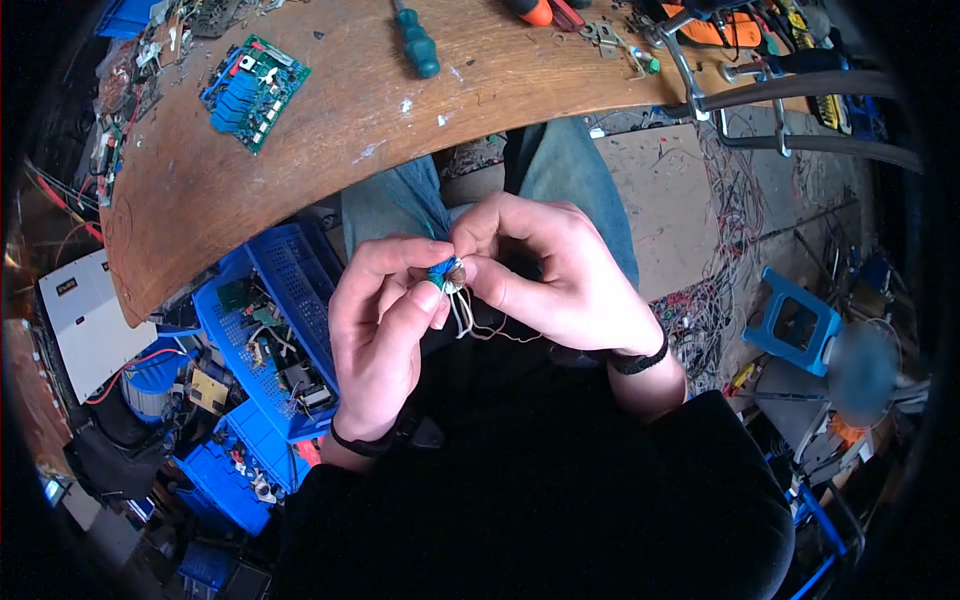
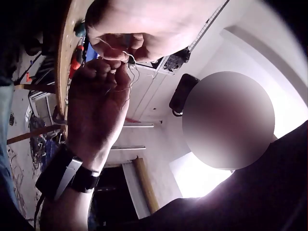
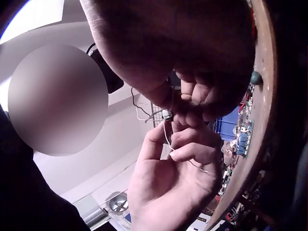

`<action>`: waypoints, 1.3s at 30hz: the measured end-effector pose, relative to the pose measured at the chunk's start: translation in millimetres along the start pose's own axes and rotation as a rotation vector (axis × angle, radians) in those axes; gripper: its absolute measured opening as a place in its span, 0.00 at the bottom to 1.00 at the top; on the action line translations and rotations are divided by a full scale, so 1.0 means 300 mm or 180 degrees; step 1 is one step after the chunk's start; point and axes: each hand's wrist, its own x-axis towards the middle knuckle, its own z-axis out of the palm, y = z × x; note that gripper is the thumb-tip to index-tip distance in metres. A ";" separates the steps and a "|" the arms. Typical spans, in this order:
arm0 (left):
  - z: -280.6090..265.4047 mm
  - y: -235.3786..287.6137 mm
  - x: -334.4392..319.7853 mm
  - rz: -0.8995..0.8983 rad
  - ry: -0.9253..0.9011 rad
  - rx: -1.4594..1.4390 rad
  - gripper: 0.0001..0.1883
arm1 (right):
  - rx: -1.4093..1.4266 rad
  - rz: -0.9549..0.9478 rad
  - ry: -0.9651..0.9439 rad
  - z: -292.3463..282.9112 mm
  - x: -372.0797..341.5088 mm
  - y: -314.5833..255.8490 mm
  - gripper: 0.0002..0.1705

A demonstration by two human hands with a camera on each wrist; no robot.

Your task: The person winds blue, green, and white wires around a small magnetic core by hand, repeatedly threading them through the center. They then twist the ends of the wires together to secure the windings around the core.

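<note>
Left hand and right hand pinching a small blue-green coil-ish part beyond the brown wooden desk's edge; hard tug might snap its thin pale wires.

Wooden desk, curved edge — on it a green circuit board with blue components and, well apart, a teal-handled screwdriver. Metal clamp at desk's right side. Left: perforated blue basket holding electronic parts. Right: blue stool — tangled wires near it.
</note>
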 end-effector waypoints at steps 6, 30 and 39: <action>0.004 0.013 0.004 -0.0034 0.0054 0.0142 0.14 | 0.0209 -0.0171 0.0361 0.032 -0.003 0.028 0.09; -0.050 0.026 0.042 -0.0384 0.0006 0.0746 0.10 | -0.1932 -0.1150 -0.0020 -0.033 0.018 0.002 0.07; -0.035 0.047 0.050 -0.0462 0.0077 0.0659 0.09 | -0.1110 -0.0850 0.0177 0.012 0.023 0.037 0.07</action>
